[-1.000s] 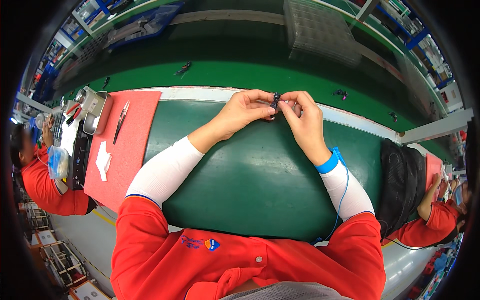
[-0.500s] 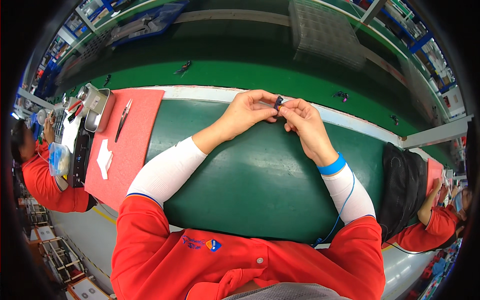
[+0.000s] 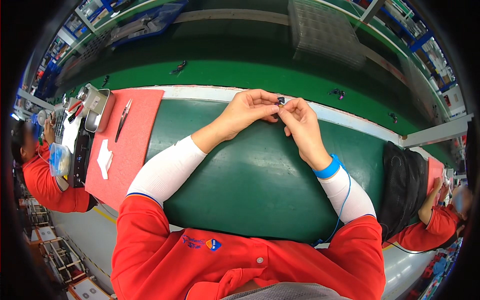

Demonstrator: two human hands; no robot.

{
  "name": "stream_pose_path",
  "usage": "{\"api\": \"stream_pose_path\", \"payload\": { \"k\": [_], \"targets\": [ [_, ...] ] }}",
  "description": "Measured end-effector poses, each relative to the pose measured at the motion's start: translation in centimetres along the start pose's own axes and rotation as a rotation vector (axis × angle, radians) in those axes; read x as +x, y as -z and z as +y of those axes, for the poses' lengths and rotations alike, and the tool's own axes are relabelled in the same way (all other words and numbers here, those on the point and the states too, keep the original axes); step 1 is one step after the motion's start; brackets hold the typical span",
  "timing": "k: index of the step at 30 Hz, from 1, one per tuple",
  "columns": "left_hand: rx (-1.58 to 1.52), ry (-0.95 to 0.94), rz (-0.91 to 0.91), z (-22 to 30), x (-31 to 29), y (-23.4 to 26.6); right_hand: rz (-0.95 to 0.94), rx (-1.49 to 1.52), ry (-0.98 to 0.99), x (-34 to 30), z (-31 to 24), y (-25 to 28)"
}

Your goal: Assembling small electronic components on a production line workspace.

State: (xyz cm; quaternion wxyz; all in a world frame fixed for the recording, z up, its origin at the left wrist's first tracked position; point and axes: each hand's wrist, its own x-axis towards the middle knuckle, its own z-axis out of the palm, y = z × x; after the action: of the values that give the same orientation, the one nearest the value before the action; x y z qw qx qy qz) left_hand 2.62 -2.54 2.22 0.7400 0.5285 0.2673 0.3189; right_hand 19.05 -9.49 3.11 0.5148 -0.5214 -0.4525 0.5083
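Over the far edge of the green work surface [image 3: 240, 185], both my hands pinch one small dark part [image 3: 281, 100] with a yellowish bit on it. My left hand [image 3: 248, 110] has thumb and fingers closed on its left side. From the right, my right hand [image 3: 301, 122] grips it with thumb and fingertips; a blue wrist strap with a cord circles that wrist. Fingers cover most of the part, so its exact kind cannot be made out.
On the left, a pink foam mat [image 3: 131, 165] bears tweezers [image 3: 123, 121], a white scrap [image 3: 104, 159] and a metal tray [image 3: 103, 111]. Beyond runs a green belt [image 3: 260, 77] with small dark parts. A black bag [image 3: 402, 185] lies right. Co-workers sit on both sides.
The small part has turned in my fingers, its dark end now higher. My right hand has shifted slightly left, its wrist tilting. The parts on the belt have moved a little left.
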Motion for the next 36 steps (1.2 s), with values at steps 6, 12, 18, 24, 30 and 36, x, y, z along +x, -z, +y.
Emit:
{"api": "stream_pose_path", "payload": {
  "k": [6,12,18,24,30,36],
  "targets": [
    [-0.145,0.053,0.003,0.6,-0.2,-0.1,0.08,-0.115,0.258,0.6,0.4,0.4],
    [-0.118,0.035,0.014,0.2,-0.1,-0.2,0.049,-0.304,0.28,0.7,0.5,0.6],
    [-0.068,-0.002,0.033,0.1,-0.2,-0.4,0.094,-0.26,0.253,0.5,0.0,0.1],
    [-0.052,-0.02,0.078,-0.1,-0.3,-0.4,0.106,-0.119,0.219,0.2,-0.2,-0.2],
    [0.002,-0.066,0.062,-0.5,0.0,-0.3,0.063,-0.009,0.13,0.2,-0.4,0.0],
    [0.094,-0.155,0.071,-0.7,0.0,-0.5,0.006,0.192,-0.035,0.2,-0.2,0.2]
  ]
}}
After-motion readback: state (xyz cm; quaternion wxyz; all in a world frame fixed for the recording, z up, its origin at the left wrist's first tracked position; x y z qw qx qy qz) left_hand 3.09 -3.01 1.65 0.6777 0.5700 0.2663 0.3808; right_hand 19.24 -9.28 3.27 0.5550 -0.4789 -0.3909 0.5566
